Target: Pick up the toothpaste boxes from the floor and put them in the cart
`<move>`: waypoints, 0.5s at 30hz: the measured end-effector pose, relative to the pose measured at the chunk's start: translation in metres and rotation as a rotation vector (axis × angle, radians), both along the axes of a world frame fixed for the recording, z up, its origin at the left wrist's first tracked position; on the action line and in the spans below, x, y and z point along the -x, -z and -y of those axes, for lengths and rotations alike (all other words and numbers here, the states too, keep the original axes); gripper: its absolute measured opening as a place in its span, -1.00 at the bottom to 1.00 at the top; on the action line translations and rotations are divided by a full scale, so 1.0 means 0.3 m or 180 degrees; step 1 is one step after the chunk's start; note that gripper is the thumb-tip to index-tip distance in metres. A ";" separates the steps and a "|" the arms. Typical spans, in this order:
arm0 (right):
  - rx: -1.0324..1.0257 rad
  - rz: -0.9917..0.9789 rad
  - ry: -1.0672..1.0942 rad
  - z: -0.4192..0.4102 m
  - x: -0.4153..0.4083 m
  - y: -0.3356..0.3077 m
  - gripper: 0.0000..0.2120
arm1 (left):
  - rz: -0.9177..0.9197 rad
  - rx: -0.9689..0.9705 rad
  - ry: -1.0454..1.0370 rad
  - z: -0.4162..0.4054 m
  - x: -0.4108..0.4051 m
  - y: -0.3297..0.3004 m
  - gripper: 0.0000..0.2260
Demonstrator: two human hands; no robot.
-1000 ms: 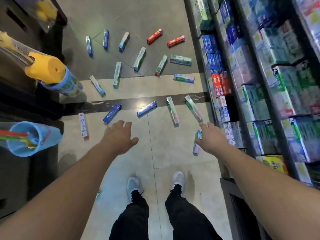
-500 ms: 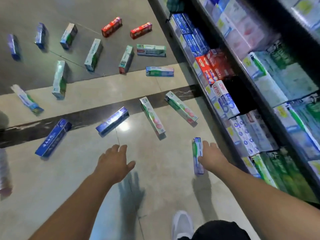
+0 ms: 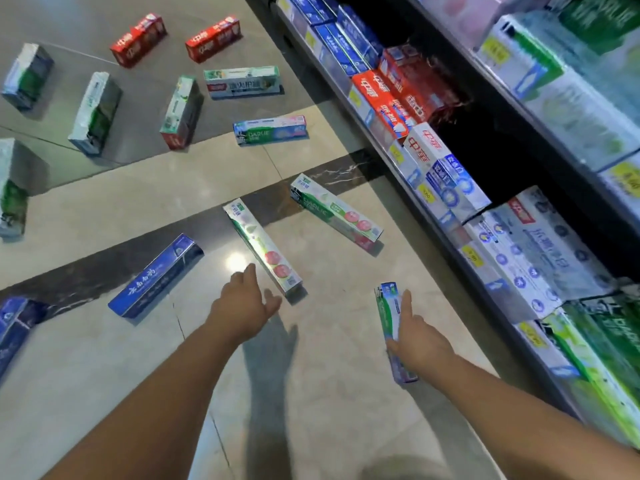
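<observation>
Right hand [image 3: 417, 341] lies against the nearest toothpaste box [image 3: 389, 313], fingers extended along its side, thumb at its near part — a grip not clearly closed. This green-and-blue box rests on the pale floor [image 3: 329, 393] beside the shelf [image 3: 460, 258], long axis running away from the person. Left hand [image 3: 242, 306] hovers spread, holding nothing, beside the near end of a green-and-pink box [image 3: 261, 245] angled up-left. Risk, judged: an incomplete pinch could let the slim carton slide on glossy tile or nudge neighbours. Farther off — blue box [image 3: 156, 275], red boxes [image 3: 138, 39]; no cart visible.
</observation>
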State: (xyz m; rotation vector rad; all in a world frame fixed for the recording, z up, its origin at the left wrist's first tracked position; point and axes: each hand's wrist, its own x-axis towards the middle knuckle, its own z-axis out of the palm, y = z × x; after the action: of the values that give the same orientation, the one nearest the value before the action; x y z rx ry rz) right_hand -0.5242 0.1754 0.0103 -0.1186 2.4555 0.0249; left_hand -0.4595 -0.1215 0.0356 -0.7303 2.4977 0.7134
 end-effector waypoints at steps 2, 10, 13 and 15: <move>-0.0025 0.0067 0.0105 -0.005 0.009 0.018 -0.10 | -0.0080 -0.0085 -0.0096 -0.012 0.065 0.021 -0.31; -0.0035 0.0128 0.0300 0.023 0.039 0.054 -0.33 | -0.0256 -0.0066 -0.0762 -0.009 0.228 0.106 -0.22; -0.0089 0.0076 0.0144 0.014 0.059 0.034 -0.39 | -0.0270 -0.0150 -0.1360 -0.012 0.290 0.123 -0.05; -0.0133 0.0053 0.0018 0.005 0.061 0.021 -0.41 | -0.0202 -0.0273 -0.1530 0.007 0.335 0.159 0.02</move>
State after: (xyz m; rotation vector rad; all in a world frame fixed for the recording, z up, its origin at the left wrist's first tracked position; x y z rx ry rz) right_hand -0.5423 0.1740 0.0041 -0.0933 2.4370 0.0723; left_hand -0.5600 -0.1236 -0.0120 -1.3142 2.3442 1.0115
